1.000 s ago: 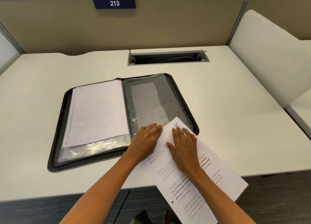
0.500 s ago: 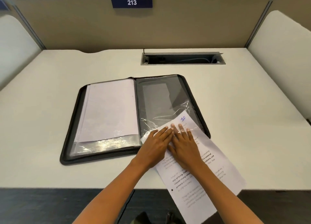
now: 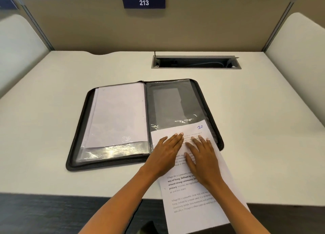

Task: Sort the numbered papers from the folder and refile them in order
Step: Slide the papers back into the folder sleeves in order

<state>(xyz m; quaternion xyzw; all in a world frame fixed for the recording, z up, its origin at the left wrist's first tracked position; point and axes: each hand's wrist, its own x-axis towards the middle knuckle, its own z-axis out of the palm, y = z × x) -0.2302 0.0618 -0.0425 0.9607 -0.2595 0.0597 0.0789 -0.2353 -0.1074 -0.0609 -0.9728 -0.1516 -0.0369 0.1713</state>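
Observation:
A black zip folder [image 3: 79,128] lies open on the white desk [image 3: 255,128]. Its left side holds clear sleeves with white sheets [image 3: 119,114] in them. On the right side lies a clear plastic sleeve [image 3: 172,102] over the dark inner cover. A printed paper marked 10 [image 3: 198,202] has its top end at the sleeve's near edge, and its lower end hangs over the desk's front edge. My left hand [image 3: 165,154] and my right hand [image 3: 202,156] lie flat on the paper, fingers straight, side by side.
An open cable tray [image 3: 195,62] is sunk into the desk behind the folder. A beige partition with a blue 213 sign [image 3: 143,2] closes the back. White side panels [image 3: 299,54] stand at left and right. The dark floor shows below the front edge.
The paper has turned more upright and slid further up the folder's right side. Both hands moved forward with it and lie flatter.

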